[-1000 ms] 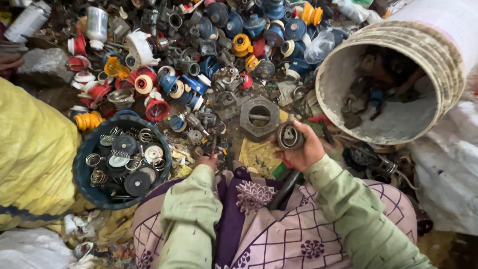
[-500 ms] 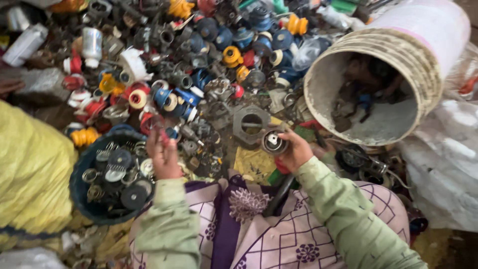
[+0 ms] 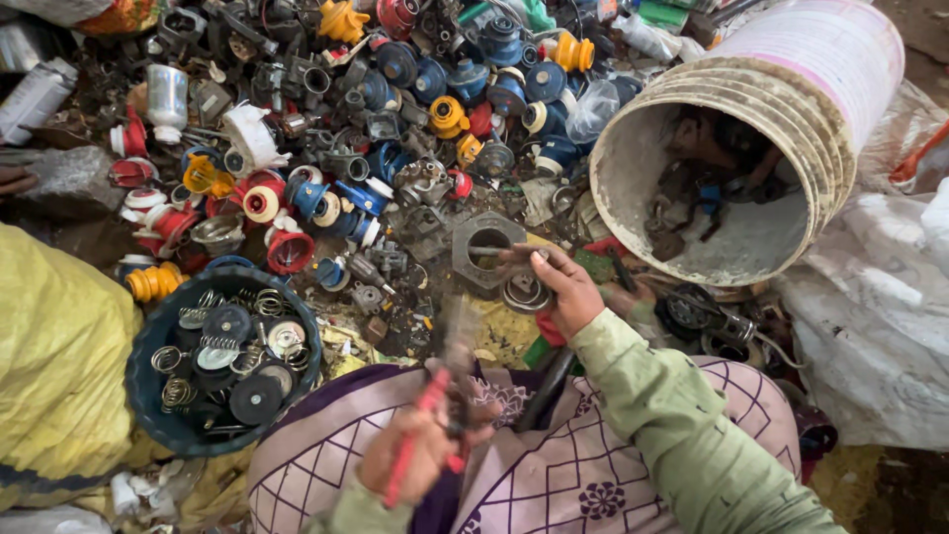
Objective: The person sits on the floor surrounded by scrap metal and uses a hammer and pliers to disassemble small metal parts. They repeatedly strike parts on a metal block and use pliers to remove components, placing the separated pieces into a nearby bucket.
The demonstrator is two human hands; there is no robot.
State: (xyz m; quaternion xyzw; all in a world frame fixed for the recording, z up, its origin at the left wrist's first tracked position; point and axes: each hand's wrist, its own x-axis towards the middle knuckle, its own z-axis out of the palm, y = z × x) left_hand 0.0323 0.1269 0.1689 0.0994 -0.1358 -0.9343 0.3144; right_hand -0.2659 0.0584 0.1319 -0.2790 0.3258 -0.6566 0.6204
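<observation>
My right hand (image 3: 559, 287) grips a round metal part (image 3: 524, 293) with a ringed face, held just below a large grey hexagonal nut (image 3: 487, 247) on the scrap pile. My left hand (image 3: 420, 453) is low over my lap, blurred, closed on a pair of red-handled pliers (image 3: 435, 415) whose dark jaws point up. Both sleeves are pale green. A patterned purple and white cloth (image 3: 554, 475) covers my lap.
A dark blue tub (image 3: 148, 396) at the left holds springs and black discs. A big white bucket (image 3: 791, 99) lies tipped at the upper right with dark scrap inside. A heap of red, blue and yellow parts (image 3: 376, 89) spreads ahead. A yellow sack (image 3: 54, 366) sits left, white sacking (image 3: 870, 307) right.
My left hand drew back from the pile beside the tub to my lap and now holds red-handled pliers. My right hand stays by the hexagonal nut with the round part.
</observation>
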